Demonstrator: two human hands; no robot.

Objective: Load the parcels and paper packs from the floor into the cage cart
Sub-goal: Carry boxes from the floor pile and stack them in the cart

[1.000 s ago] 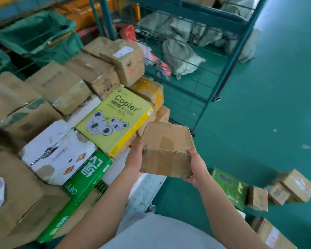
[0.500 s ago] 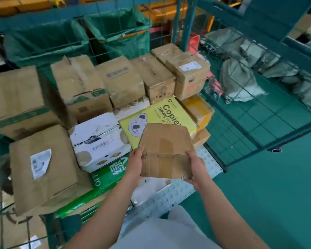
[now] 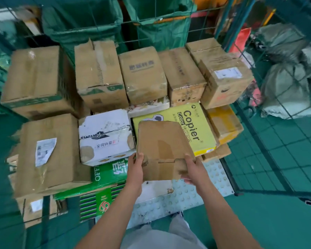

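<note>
We held the brown box at frame center w/ both hands, left hand & right hand gripping its near corners, over the yellow paper pack in the cart, probably to drop it there

Single head view, steeply downward, close above hands, facing cage cart
</note>
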